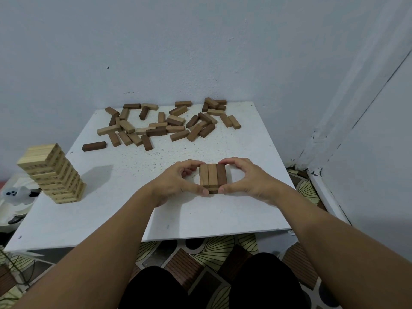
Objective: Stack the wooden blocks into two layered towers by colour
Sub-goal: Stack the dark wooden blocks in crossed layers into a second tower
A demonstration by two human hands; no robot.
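Hands, left hand (178, 181) and right hand (247, 179), pinch the brown stack (213, 177), barely two layers; pale tower (53, 172) at nine o'clock done, loose blocks (165, 123) at twelve remain.

White square board table (93, 221) in front of me, speckled with small dark marks, pushed into a corner of pale blue-grey painted walls (178, 41). Patterned floor mat (214, 248) in yellow-green and brown below. White plastic object (15, 195) beside the table's left edge.
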